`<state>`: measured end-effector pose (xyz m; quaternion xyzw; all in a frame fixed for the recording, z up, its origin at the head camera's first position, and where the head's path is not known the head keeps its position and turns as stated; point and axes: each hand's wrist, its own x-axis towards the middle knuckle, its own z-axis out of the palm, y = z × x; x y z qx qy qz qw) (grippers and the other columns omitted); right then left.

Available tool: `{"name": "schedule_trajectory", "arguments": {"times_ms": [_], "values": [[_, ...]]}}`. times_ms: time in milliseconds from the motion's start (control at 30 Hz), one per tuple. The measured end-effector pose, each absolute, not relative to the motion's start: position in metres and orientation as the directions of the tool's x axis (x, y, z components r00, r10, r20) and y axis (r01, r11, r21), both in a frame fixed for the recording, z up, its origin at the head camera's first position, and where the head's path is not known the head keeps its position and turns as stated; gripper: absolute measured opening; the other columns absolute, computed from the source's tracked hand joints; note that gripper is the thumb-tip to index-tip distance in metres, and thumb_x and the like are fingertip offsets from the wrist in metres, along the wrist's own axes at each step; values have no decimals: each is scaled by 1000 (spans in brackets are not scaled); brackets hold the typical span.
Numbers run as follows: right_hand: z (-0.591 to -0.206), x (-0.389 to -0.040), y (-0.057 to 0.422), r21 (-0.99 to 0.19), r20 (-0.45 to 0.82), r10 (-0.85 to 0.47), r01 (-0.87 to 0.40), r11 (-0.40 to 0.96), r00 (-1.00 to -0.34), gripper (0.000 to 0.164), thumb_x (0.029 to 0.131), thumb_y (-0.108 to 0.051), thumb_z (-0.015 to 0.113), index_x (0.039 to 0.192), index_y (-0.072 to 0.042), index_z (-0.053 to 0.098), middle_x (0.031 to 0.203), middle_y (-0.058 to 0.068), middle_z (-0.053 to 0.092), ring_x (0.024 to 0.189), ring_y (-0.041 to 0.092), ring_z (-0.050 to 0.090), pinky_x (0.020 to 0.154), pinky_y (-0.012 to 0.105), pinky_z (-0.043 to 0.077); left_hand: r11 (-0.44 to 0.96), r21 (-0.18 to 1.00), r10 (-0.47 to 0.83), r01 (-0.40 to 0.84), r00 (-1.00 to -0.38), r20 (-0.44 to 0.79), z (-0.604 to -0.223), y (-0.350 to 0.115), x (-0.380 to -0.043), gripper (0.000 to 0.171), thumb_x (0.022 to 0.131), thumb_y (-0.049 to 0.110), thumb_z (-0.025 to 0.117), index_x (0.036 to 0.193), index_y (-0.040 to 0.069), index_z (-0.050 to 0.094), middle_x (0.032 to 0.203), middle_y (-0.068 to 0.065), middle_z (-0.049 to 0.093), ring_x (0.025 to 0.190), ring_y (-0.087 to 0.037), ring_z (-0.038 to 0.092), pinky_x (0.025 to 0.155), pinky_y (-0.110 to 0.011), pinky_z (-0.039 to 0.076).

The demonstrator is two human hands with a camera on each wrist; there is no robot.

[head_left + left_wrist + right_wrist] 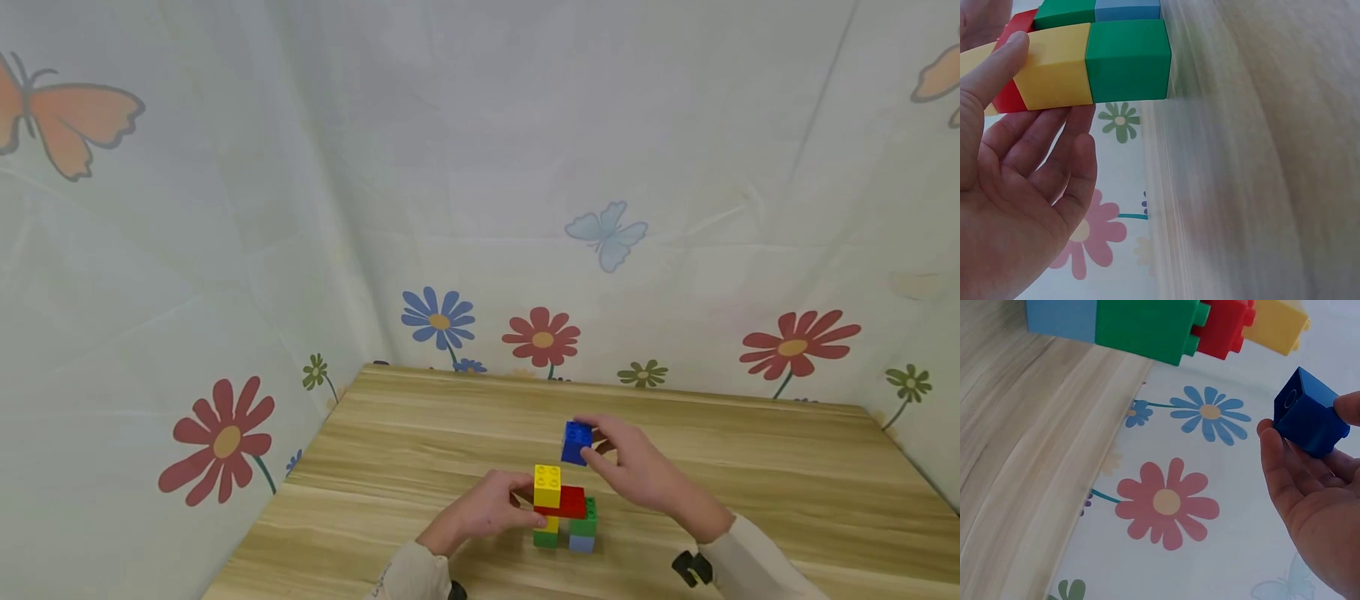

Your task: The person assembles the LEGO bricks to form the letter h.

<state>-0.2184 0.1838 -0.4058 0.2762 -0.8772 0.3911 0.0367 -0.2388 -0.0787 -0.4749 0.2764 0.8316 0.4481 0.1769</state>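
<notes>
A small structure of toy building blocks stands on the wooden table. Its left column has a green block (1129, 60) at the bottom, a yellow block (1055, 65) above it, one end of a red block (573, 502), and another yellow block (547, 487) on top. The right column stacks a second green block (1147, 328) on a light blue block (581, 543), under the red block's other end. My left hand (495, 504) grips the left column between thumb and fingers. Raised above and behind the structure, my right hand (637, 467) pinches a dark blue block (1310, 415), studs up.
The wooden table (420, 433) reaches back to a pale curtain (480, 167) printed with flowers and butterflies. More curtain hangs along the left and right sides. A black strap piece (692, 568) sits by my right sleeve.
</notes>
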Motion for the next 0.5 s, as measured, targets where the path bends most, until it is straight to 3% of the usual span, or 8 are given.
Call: {"name": "schedule_trajectory", "arguments": {"times_ms": [500], "values": [[-404, -208, 167, -650, 338, -539, -606, 459, -771, 41, 103, -6, 66, 140, 6, 53, 127, 18, 63, 105, 29, 67, 92, 39, 60, 428, 846, 642, 318, -766, -37, -475, -79, -243, 23, 95, 14, 82, 117, 12, 76, 111, 4, 77, 100, -5, 67, 93, -29, 55]]}}
